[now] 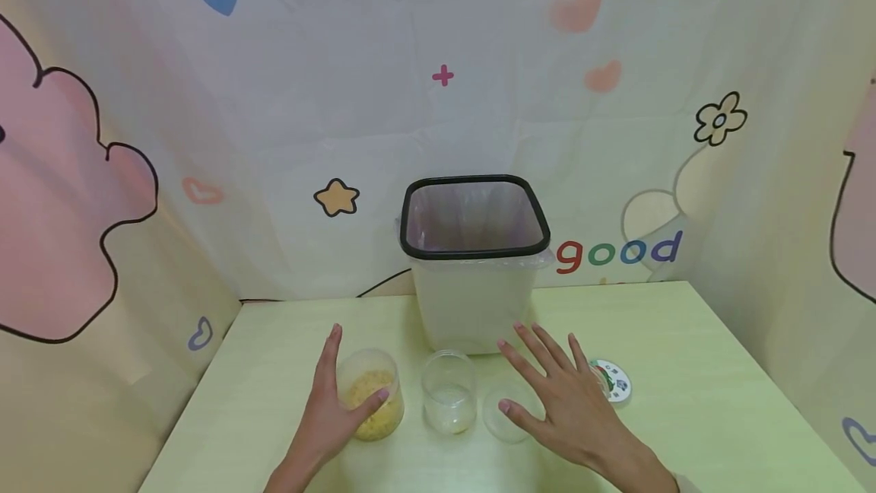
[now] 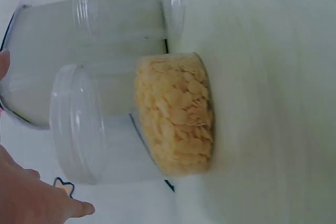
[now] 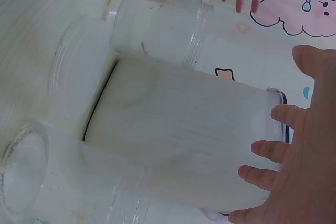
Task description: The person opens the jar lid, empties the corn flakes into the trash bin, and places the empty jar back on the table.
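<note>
In the head view, my left hand [image 1: 327,415] is spread over a clear jar of yellow flakes [image 1: 372,409]. Its thumb overlaps the jar there; in the left wrist view the fingers show above rim height. The flakes [image 2: 176,114] fill roughly the lower half. A second clear jar [image 1: 448,398] without flakes stands beside it. My right hand [image 1: 571,405] is held with fingers apart, nothing in its grasp. Under its thumb side lies a clear round lid [image 1: 509,417]. Another clear jar [image 3: 89,177], marked with pale residue, appears at lower left in the right wrist view.
A white bin [image 1: 472,303] with a black rim and clear liner stands behind the jars. To the right of my right hand sits a round printed disc [image 1: 618,383]. Patterned cloth [image 1: 301,97] hangs around the pale green table [image 1: 684,417].
</note>
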### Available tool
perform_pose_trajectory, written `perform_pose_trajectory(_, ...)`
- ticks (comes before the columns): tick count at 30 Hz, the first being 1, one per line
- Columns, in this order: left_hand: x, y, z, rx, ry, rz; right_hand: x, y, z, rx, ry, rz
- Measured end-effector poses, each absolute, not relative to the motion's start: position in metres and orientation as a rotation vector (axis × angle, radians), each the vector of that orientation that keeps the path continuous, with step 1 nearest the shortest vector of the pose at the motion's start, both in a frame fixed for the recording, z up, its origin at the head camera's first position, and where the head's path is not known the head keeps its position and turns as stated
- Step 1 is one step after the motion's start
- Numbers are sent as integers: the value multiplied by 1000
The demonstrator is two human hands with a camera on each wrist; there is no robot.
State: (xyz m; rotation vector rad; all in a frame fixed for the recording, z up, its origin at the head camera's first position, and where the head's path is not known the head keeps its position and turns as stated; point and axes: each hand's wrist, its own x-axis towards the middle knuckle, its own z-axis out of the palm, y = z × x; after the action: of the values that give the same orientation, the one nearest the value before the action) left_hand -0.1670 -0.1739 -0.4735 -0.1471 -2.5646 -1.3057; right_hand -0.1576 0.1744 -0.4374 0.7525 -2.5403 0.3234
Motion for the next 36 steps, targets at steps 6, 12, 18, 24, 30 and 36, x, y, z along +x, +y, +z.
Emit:
perform_pose_trajectory(6, -167, -183, -484, -41, -2620, -1415, -157, 174, -438, 738, -2568, 345)
perform_pose_trajectory(12, -172, -190, -499, -73, -2581, -1549, -156, 173, -438, 733, -2591, 362)
perform_pose_trajectory(18, -176, -197, -515, -165, -2507, -1748, -156, 173, -437, 735, -2583, 353)
perform_pose_trajectory(24, -179, -200, -525, -133, -2488, -1875, -156, 172, -437, 734, -2592, 358)
perform_pose_trajectory(30, -183, -200, -532, -111, -2460, -2004, -156, 172, -437, 735, -2602, 364)
perform_pose_trajectory(36, -184, -198, -538, -118, -2474, -1944, -156, 171, -437, 737, -2600, 372)
